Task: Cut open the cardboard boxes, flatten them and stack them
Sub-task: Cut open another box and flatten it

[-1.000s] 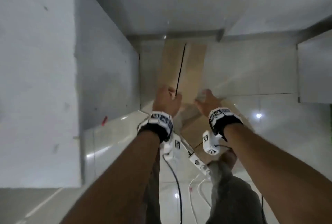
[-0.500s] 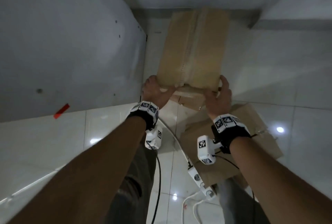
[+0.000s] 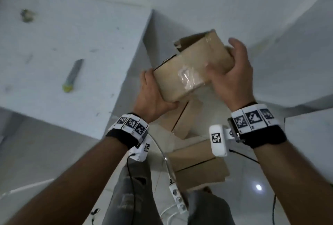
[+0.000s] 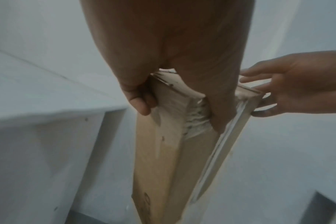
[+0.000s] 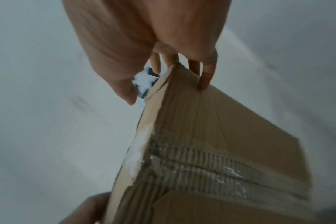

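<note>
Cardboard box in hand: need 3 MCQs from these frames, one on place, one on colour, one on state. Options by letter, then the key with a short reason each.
1. Where is the utility knife?
A. In the right hand
B. On the white surface at left
C. Inside the box

2. What colour is the knife's near end?
A. Yellow-green
B. Red
C. Blue

3. How is the cardboard box held?
A. Lying flat on the floor
B. By the left hand alone
C. Between the left hand and right hand, clear tape on its near face

Key: B, the knife lies alone on the surface; A, its tip shows yellow-green; C, a hand grips each end in the head view.
</note>
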Motion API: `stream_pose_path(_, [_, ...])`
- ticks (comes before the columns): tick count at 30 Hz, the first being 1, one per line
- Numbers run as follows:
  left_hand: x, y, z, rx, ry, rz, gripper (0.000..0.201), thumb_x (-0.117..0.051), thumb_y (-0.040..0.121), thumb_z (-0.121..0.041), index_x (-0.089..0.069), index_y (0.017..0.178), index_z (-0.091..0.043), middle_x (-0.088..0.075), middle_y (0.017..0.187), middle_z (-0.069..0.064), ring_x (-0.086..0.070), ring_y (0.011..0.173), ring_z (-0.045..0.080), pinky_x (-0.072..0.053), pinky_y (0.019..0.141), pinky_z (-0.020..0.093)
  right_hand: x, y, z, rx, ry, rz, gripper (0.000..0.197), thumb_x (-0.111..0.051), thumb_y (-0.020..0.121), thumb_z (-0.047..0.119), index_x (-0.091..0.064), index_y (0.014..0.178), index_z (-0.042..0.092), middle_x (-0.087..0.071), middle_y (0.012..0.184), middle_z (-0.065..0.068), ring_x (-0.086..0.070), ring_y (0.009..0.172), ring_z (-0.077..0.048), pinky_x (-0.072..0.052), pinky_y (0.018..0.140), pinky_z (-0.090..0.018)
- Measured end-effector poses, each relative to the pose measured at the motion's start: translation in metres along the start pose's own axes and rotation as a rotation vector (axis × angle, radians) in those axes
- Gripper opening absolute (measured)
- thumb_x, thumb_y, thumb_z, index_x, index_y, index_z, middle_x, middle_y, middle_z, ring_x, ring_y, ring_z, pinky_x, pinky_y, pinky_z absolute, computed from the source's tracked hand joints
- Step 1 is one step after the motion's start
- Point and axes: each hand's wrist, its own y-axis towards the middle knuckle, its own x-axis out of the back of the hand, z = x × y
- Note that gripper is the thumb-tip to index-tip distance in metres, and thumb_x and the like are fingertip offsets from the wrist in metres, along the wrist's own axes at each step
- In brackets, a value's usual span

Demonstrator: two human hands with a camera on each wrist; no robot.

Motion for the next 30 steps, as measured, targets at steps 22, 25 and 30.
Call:
stream_pose_path(22, [0.416,0.024,0.331,0.884,-0.902,-0.211,0.076,-0.060,0.061,-0.083,-0.067,0.112,-0.027,-0.066,0.103,0.001,-0.064,0.077,0.021,-0.051,0.066,0.032,-0.455,-0.049,0.167,-0.294,-0.624,0.728,0.095,-0.064,0.083,0.070,-0.033,0.149,0.010,-0.043,0.144,-0.018,-0.051,0.129,-0.039,-0.046,0.103,-0.047])
stream_pose_path(25, [0.403,0.024,0.362,0.975,-0.786,-0.110,0.090,-0.059,0.065,-0.090,-0.065,0.120,-0.019,-0.068,0.117,0.004,-0.073,0.092,0.025,-0.060,0.079,0.040,-0.488,-0.058,0.161,-0.352,-0.720,0.682,0.098,-0.069,0.081,0.067,-0.028,0.147,0.008,-0.041,0.142,-0.019,-0.053,0.125,-0.041,-0.048,0.095,-0.046])
stream_pose_path(30, [0.414,0.033,0.396,0.978,-0.489,-0.204,0.135,-0.083,0.056,-0.077,-0.020,0.157,-0.015,-0.053,0.140,0.017,-0.065,0.115,0.035,-0.060,0.089,0.051,-0.488,-0.043,0.152,-0.311,-0.746,0.641,0.046,-0.062,0.094,0.020,-0.042,0.130,-0.001,-0.057,0.125,-0.025,-0.061,0.108,-0.042,-0.048,0.082,-0.040])
